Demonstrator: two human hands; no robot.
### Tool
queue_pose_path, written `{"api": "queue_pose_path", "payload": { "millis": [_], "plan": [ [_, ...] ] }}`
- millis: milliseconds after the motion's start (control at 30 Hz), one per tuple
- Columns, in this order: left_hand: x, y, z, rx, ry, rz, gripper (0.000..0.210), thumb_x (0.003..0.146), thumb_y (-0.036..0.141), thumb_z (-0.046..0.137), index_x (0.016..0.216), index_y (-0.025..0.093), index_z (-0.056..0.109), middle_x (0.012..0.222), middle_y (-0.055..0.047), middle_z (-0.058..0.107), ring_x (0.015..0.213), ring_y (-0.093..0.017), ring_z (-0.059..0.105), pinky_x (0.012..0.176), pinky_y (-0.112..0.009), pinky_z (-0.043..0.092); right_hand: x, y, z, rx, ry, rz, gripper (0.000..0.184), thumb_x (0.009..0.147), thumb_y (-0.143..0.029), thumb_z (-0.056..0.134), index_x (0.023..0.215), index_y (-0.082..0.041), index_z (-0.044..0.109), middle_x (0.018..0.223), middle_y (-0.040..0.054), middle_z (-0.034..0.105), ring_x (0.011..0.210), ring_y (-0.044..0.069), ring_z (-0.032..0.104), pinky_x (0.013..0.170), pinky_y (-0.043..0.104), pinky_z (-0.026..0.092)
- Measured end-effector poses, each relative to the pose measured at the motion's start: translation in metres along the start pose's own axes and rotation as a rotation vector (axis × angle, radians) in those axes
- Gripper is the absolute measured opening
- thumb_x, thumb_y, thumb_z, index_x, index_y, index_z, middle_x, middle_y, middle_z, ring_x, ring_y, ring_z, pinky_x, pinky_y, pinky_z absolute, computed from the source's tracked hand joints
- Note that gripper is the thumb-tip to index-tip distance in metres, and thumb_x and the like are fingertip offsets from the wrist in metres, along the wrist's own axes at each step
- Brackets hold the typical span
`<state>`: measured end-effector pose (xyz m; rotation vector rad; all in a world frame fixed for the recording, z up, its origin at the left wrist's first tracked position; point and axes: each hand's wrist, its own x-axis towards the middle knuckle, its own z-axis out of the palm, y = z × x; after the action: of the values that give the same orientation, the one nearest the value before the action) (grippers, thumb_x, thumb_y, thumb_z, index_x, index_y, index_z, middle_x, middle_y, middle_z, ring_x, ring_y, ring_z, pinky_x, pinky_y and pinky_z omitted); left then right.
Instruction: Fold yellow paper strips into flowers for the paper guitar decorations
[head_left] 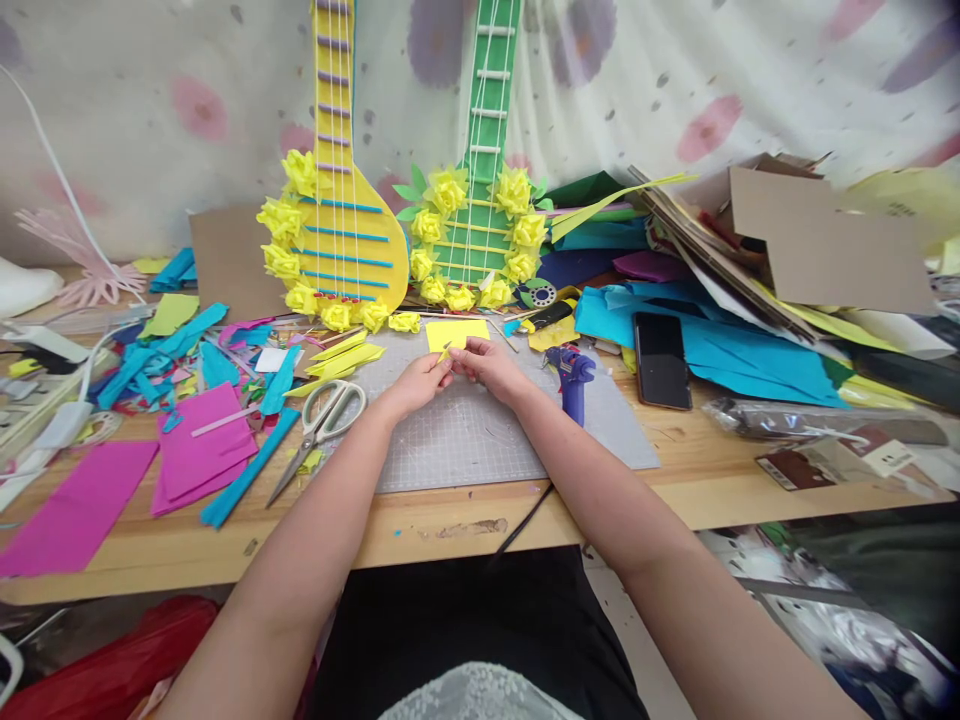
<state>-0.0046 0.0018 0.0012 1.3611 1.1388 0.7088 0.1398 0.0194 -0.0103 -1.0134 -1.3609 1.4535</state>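
Over the grey cutting mat [465, 440], my left hand [424, 384] and my right hand [491, 366] meet with fingertips pinched together. Between them shows a small yellow paper piece [444, 355], largely hidden by the fingers. Just behind them lies a flat yellow paper sheet [466, 329]. Left of my left hand are several folded yellow paper strips [341, 362] and open scissors [332, 418] with pale handles. A blue glue gun [574, 380] rests on the mat to the right of my right hand.
A yellow paper instrument [349, 235] and a green one [480, 235], both trimmed with yellow paper flowers, lean at the back. Pink paper [206, 440] and scraps cover the left. A phone [661, 360], blue crepe paper [750, 345] and stacked cardboard [825, 245] lie right.
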Motion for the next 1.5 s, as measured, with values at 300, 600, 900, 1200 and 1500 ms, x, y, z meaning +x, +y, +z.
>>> {"api": "queue_pose_path", "payload": {
  "millis": [300,600,900,1200,1500],
  "plan": [
    [-0.001,-0.001,0.003,-0.136,-0.049,-0.012,0.024,0.087,0.029,0.045,0.081,0.010,0.058,0.064,-0.002,0.057,0.038,-0.002,0.032,0.034,-0.016,0.020,0.003,0.006,0.003,0.125,0.024,0.052,0.046,0.052,-0.051,0.076,0.051,-0.017,0.045,0.041,-0.0067,0.042,0.039,0.003,0.030,0.043,0.022,0.018],
    [-0.005,-0.003,-0.004,-0.209,-0.125,-0.078,0.029,0.085,0.036,0.051,0.083,0.009,0.061,0.078,-0.012,0.069,0.047,-0.004,0.049,0.040,-0.016,0.033,0.002,0.003,0.008,0.205,0.113,0.044,0.045,0.052,-0.050,0.078,0.053,-0.017,0.047,0.040,-0.0092,0.035,0.039,0.002,0.026,0.040,0.022,0.017],
    [-0.006,-0.002,-0.010,-0.107,-0.080,-0.132,0.026,0.085,0.034,0.051,0.076,0.010,0.057,0.073,-0.010,0.070,0.042,-0.005,0.049,0.041,-0.018,0.038,0.004,-0.001,0.004,0.250,0.145,0.076,0.038,0.058,-0.049,0.074,0.063,-0.015,0.058,0.042,-0.0098,0.030,0.039,0.002,0.020,0.039,0.022,0.012],
    [-0.007,-0.005,-0.025,-0.094,-0.126,-0.150,0.031,0.083,0.039,0.053,0.081,0.009,0.061,0.082,-0.013,0.072,0.051,-0.009,0.059,0.047,-0.020,0.046,0.007,-0.001,0.000,0.297,0.246,0.048,0.033,0.061,-0.045,0.073,0.066,-0.016,0.059,0.043,-0.0094,0.032,0.037,0.002,0.021,0.037,0.021,0.012],
    [-0.009,0.000,-0.022,-0.073,-0.094,-0.152,0.033,0.080,0.043,0.056,0.071,0.011,0.056,0.061,-0.007,0.067,0.047,-0.011,0.060,0.043,-0.020,0.044,0.009,0.003,0.004,0.264,0.371,0.004,0.038,0.061,-0.053,0.069,0.064,-0.018,0.055,0.043,-0.0090,0.029,0.038,0.004,0.019,0.039,0.023,0.014]
  ]
}}
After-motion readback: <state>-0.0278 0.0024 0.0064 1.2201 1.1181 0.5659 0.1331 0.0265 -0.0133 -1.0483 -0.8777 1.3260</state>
